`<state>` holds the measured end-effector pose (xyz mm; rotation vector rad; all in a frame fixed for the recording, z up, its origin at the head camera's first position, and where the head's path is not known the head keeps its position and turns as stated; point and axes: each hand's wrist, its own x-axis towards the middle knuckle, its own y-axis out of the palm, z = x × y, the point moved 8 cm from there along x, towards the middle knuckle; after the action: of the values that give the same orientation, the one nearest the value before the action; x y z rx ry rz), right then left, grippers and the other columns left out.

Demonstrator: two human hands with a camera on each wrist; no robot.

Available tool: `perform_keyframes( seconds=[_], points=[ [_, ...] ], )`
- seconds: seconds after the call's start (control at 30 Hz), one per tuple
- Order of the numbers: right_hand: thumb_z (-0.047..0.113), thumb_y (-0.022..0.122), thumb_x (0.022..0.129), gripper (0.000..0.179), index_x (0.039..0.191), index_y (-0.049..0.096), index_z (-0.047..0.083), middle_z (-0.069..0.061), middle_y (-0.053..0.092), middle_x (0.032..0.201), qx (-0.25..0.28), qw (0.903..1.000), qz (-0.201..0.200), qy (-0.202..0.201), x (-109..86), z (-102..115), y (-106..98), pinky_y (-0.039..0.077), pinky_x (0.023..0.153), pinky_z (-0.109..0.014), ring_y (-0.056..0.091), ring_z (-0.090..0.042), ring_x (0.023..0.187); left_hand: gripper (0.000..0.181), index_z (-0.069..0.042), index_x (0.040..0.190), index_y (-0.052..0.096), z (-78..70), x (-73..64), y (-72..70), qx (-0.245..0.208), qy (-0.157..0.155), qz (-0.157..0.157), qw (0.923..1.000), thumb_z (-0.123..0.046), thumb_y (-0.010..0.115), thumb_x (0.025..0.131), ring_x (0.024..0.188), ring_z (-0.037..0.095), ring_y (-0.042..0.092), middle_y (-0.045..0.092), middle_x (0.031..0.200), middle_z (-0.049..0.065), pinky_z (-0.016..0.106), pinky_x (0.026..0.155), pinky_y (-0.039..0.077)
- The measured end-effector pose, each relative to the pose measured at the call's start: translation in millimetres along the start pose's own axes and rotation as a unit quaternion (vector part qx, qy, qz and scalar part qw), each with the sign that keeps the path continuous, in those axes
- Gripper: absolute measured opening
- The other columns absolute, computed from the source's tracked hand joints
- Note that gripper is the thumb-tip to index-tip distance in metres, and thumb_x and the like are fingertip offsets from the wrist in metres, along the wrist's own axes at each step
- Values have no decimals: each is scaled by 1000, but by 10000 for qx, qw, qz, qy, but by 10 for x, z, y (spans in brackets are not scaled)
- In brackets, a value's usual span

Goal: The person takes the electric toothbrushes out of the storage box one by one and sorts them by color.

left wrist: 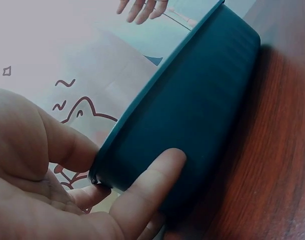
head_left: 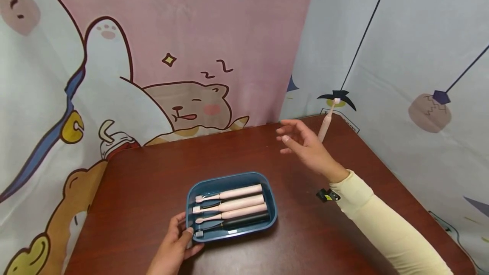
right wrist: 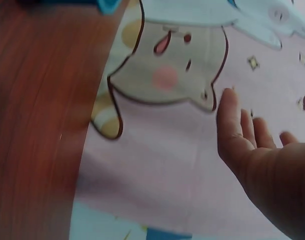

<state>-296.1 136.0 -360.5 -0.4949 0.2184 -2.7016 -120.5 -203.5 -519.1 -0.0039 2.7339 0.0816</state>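
Note:
A blue rectangular plastic tray [head_left: 231,176] rests on the table. Inside it, pale pink electric toothbrushes [head_left: 242,202] lie side by side with a black electric toothbrush [head_left: 246,220] along the near wall. My left hand [head_left: 176,241] grips the tray's near left corner, thumb at the rim; in the left wrist view a finger [left wrist: 157,175] lies along the outer wall. Above the table at the back right, my right hand [head_left: 305,150] is raised with relaxed fingers and holds nothing. Another pink electric toothbrush [head_left: 326,124] appears upright behind it, its lower end hidden by the hand.
The brown wooden table [head_left: 153,190] meets a pink cartoon-printed cloth [head_left: 248,33] at the back and a pale printed cloth [head_left: 401,173] on the right. A small black device [head_left: 327,195] sits at the right sleeve's cuff.

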Motion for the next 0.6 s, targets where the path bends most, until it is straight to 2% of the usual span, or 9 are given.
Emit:
perform_keyframes(
  seconds=[0.3,0.6],
  points=[
    [25,59,100,36,136,52,25,-4,61,124,-578,9900,1274,160,-57,120,706,60,81,-44,64,-25,109,47,-6,149,12,-22,-4,-4,-9,70,0,10000,-7,30,107,116,35,58,25,145,32,53,86,57],
    [23,51,104,31,134,52,31,6,62,123,-758,9754,2059,228,-143,72,1067,60,82,-38,63,-12,112,47,-6,150,12,2,6,-10,-1,46,-14,10000,-7,31,107,116,35,57,25,145,32,52,86,57]
  ],
)
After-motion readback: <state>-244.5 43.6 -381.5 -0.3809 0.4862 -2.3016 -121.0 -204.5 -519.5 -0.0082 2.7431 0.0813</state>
